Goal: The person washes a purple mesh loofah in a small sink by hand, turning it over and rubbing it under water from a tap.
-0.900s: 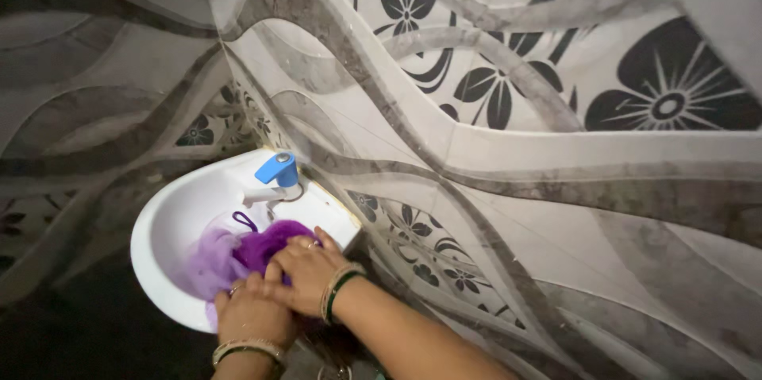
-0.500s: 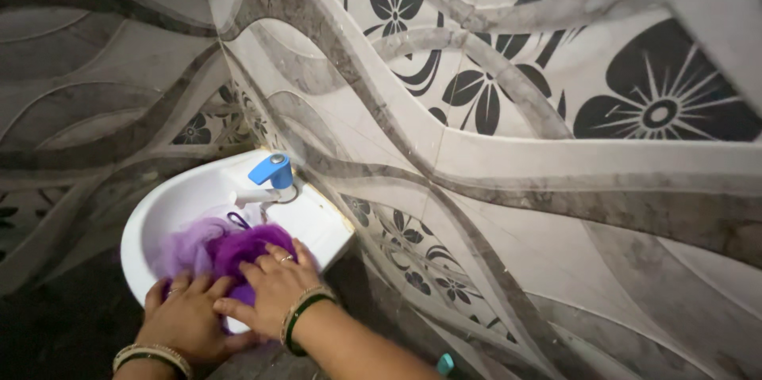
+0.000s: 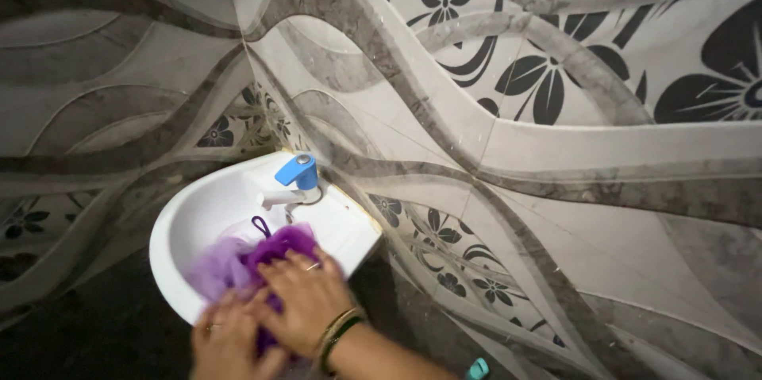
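Two bare hands press a single purple mesh bath sponge (image 3: 262,257) into one white corner washbasin (image 3: 186,217), seen from above in a tiled bathroom. The right hand (image 3: 305,297) lies flat on top of the sponge, its fingers (image 3: 274,269) close together and pointing up and to the left toward the bowl; a ring shows on one finger and two bangles (image 3: 337,332), one dark and one gold, circle the wrist. The left hand (image 3: 226,340) sits just beside it at the basin's near rim, touching the sponge's lower edge; it is blurred, and whether its fingers pinch the mesh cannot be told. The sponge spreads across the bowl with its long axis running from the paler lilac folds at left to the deeper purple bunch at right, and its one cord loop (image 3: 260,226) points up toward the tap. That one tap (image 3: 298,177), with a blue lever handle, stands at the basin's back corner. Grey wave-patterned wall tiles (image 3: 516,150) with black flowers surround the scene.
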